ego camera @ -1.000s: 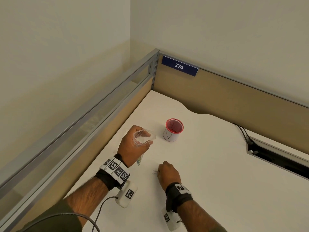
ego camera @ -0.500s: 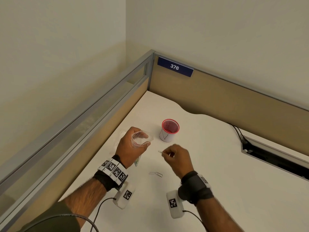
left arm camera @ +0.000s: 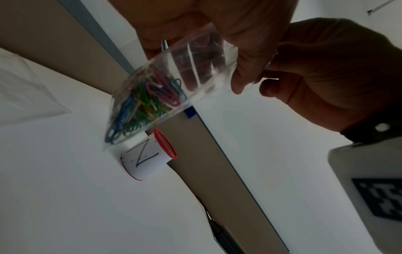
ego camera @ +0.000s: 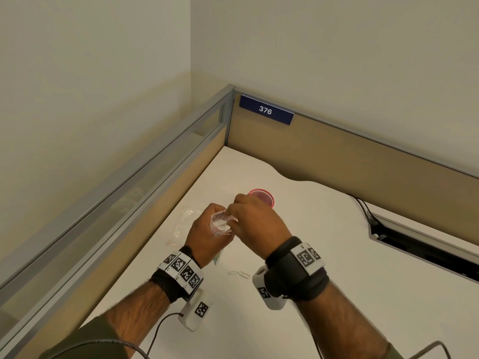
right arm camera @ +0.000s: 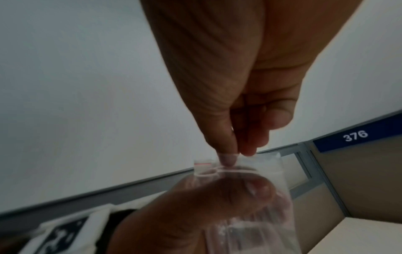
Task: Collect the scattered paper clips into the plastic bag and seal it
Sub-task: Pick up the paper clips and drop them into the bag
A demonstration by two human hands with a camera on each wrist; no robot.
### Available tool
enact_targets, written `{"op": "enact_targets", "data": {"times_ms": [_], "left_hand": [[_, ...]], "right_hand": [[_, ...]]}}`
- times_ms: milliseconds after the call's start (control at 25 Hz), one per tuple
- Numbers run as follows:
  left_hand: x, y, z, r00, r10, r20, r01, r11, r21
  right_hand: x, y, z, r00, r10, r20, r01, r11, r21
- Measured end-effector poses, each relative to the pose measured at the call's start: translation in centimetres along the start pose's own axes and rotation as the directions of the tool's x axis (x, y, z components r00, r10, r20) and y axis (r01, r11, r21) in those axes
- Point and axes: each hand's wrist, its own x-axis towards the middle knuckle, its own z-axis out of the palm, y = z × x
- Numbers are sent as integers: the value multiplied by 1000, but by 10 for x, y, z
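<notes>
My left hand [ego camera: 204, 234] grips a clear plastic bag [ego camera: 220, 225] upright above the desk with its mouth held open. In the left wrist view, several coloured paper clips [left arm camera: 147, 98] lie in the bag's [left arm camera: 195, 56] lower end. My right hand [ego camera: 248, 218] is over the mouth. Its thumb and finger [right arm camera: 237, 153] pinch a pale paper clip [right arm camera: 208, 171] at the bag's rim [right arm camera: 267, 158]. Two pale paper clips [ego camera: 238, 273] lie on the white desk [ego camera: 324, 255], just in front of my left wrist.
A red mesh cup [ego camera: 263, 196] wrapped in white paper stands right behind my hands. Another clear bag [ego camera: 185, 224] lies flat to the left by the partition [ego camera: 155, 193]. A cable slot [ego camera: 420, 244] with wires runs at the right.
My right hand rose from the desk with a pale clip and moved left and away to the bag's mouth. My left hand kept the bag up.
</notes>
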Motion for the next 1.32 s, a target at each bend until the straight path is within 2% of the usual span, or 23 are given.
{"op": "enact_targets", "data": {"times_ms": [120,200,240,320,400,480,560,760,1080,1320], "left_hand": [[-1,1,-2,1000,24,5,-24,1000,3],[-3,1,-5,1000,26,6,-26,998,-49],[-5,2,-7,1000,24,0,-24,998,-66],[-6,1,-10,1000,14,-8,-15,997,-77],[-4,1,-11,1000,10,-6,-11,996,-85],[-3,2,-11,1000,10,-12,-11,996,-83],[-2,3,-12,1000,3,-13,-4,997,-79],[-2,-2,-17,1000,-4,-22,2,997,-82],[1,-2,-15,1000,9,-21,-10,998,-64],[4,-6,-19,999,20,-38,-22,998,-63]], "right_hand": [[-5,6,-4,995,55,-84,-42,987,154],[-11,25,0,971,175,-163,-134,962,236],[-15,37,9,958,244,-152,-200,945,258],[-26,57,40,930,367,-21,-352,906,234],[-42,69,85,878,441,187,-469,870,152],[-58,72,125,809,465,359,-529,843,101],[-68,68,154,769,461,443,-534,844,47],[-70,62,182,785,443,433,-483,876,-21],[-66,53,189,839,319,441,-413,901,134],[-52,57,192,851,323,414,-386,919,77]]}}
